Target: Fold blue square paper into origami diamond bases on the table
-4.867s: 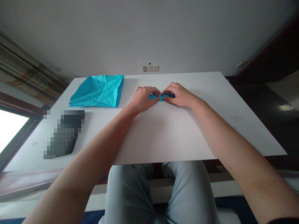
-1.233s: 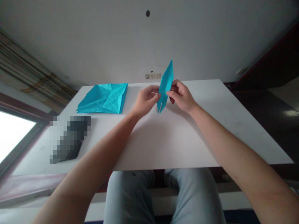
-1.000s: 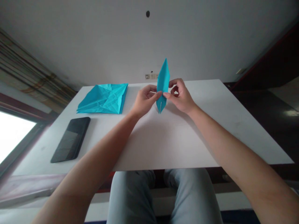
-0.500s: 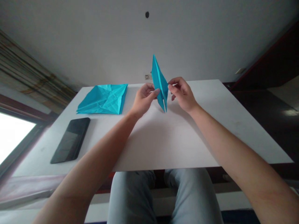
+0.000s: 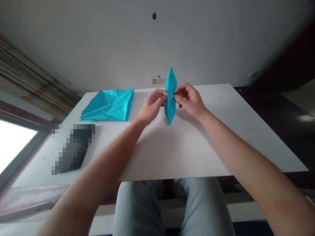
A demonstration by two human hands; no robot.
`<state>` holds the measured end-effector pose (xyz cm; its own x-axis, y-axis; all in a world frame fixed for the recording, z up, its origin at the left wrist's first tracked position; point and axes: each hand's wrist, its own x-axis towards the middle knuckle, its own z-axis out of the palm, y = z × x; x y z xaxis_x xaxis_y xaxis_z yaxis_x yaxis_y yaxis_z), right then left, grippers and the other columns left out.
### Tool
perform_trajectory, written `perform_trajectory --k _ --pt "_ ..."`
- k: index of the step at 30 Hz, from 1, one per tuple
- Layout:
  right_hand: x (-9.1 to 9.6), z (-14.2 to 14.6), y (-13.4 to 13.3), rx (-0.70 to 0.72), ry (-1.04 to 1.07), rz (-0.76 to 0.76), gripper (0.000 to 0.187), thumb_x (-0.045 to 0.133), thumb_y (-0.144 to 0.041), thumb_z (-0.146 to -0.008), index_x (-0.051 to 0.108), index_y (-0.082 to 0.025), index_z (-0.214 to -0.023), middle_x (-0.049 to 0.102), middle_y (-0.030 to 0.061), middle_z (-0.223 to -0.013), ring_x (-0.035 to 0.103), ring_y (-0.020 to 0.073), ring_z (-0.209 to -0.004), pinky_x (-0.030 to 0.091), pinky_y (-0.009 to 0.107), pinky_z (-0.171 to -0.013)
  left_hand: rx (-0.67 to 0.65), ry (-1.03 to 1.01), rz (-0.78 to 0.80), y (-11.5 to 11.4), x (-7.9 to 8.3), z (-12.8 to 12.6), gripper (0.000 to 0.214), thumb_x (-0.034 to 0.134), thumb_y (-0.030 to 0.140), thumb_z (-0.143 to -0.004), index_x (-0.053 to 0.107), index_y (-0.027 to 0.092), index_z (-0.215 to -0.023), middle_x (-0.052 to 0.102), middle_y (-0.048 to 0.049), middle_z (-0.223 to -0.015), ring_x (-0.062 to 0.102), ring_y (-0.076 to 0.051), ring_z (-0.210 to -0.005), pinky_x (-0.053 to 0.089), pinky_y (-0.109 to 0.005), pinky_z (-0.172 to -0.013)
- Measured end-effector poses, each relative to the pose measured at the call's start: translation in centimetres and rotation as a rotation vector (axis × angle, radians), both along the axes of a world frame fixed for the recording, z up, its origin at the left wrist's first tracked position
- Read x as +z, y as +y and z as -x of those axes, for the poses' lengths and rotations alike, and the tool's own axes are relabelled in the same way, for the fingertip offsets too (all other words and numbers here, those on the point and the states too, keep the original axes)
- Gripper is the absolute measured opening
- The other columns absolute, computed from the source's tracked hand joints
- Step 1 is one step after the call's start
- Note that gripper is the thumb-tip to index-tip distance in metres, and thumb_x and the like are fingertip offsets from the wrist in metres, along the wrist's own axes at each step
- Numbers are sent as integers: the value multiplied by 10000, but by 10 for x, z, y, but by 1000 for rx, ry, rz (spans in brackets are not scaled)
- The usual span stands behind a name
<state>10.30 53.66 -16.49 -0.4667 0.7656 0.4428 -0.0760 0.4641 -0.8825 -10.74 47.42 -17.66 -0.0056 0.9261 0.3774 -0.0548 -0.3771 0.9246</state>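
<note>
A folded blue origami paper [image 5: 170,86], a narrow diamond shape, stands upright above the table between my two hands. My left hand [image 5: 154,104] pinches its left edge near the middle, thumb on the near side. Opposite it, my right hand [image 5: 190,100] is closed on the right edge with thumb and index finger. Below the fingers a dark slit shows between the paper's layers. The fingertips behind the paper are partly hidden.
A larger creased blue paper sheet [image 5: 108,105] lies at the table's back left. In front of it rests a phone [image 5: 80,160], mostly blurred by pixelation. The white table [image 5: 187,154] ends just before my knees; a wall with sockets [image 5: 159,81] stands behind it.
The folded paper has turned more upright and its other side now faces me. My right hand has moved slightly left and now grips the paper's edge closer to the middle.
</note>
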Motion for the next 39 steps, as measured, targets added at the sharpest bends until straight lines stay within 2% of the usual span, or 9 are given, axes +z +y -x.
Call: perform_trajectory --k 3,8,12,17,24,29,32,35,39 --pt "-3 3 2 46 40 -40 643 992 -821 -859 679 -303 -1077 679 12 -1002 649 186 -846 549 290 -588 0 -4 18 -3 2 -3 559 892 739 -997 659 231 -962 746 -10 -895 765 -172 -869 645 -308 -852" --pt "-4 4 -1 65 56 -50 576 969 -768 -913 675 -302 -1083 695 1 -1026 618 150 -769 545 274 -562 -43 -19 -12 -2 -1 -7 665 1062 731 -825 664 218 -971 756 -11 -871 778 -192 -825 638 -314 -776" --pt "-4 4 -5 46 25 -37 526 994 -673 -920 677 -322 -1149 702 2 -1058 626 157 -782 554 273 -553 -24 -23 -59 1 -6 -7 586 1031 661 -892 643 226 -956 753 4 -866 747 -158 -764 590 -264 -675" --pt "-10 5 -3 72 54 -26 651 1042 -587 -883 613 -369 -1321 708 -22 -1081 632 155 -773 552 268 -554 9 26 -70 -4 -6 -8 532 1007 574 -954 592 242 -972 716 32 -823 729 -130 -699 527 -217 -591" --pt "-9 7 -8 72 33 -16 566 993 -558 -925 569 -358 -1243 682 -31 -1076 621 143 -750 545 272 -573 -59 68 -145 -12 4 -15 639 933 795 -963 631 232 -951 743 -7 -885 791 -158 -802 620 -258 -702" --pt "-1 5 -13 95 14 -32 462 950 -557 -959 578 -297 -1045 670 -14 -1027 622 126 -724 555 273 -576 -21 93 -205 -8 5 -12 630 945 791 -953 664 228 -968 714 -1 -889 754 -133 -769 609 -246 -689" --pt "0 5 -12 145 29 8 439 886 -615 -1002 599 -286 -1043 675 -14 -973 654 139 -735 556 272 -573 83 134 -279 -2 1 -7 631 977 783 -924 682 237 -1036 741 -16 -992 733 -124 -795 599 -234 -677" --pt "-2 7 -10 144 51 53 528 904 -712 -979 604 -300 -1116 680 -31 -928 675 154 -753 552 271 -577 144 175 -320 2 -3 -2 645 1001 776 -900 709 244 -1120 780 -33 -1075 755 -138 -847 620 -242 -710" --pt "-5 8 -2 102 58 66 702 995 -806 -864 583 -321 -1160 667 -67 -833 673 159 -742 581 288 -639 92 218 -278 -1 -4 -1 642 990 748 -931 772 234 -1248 847 -67 -1138 826 -183 -904 689 -300 -813"
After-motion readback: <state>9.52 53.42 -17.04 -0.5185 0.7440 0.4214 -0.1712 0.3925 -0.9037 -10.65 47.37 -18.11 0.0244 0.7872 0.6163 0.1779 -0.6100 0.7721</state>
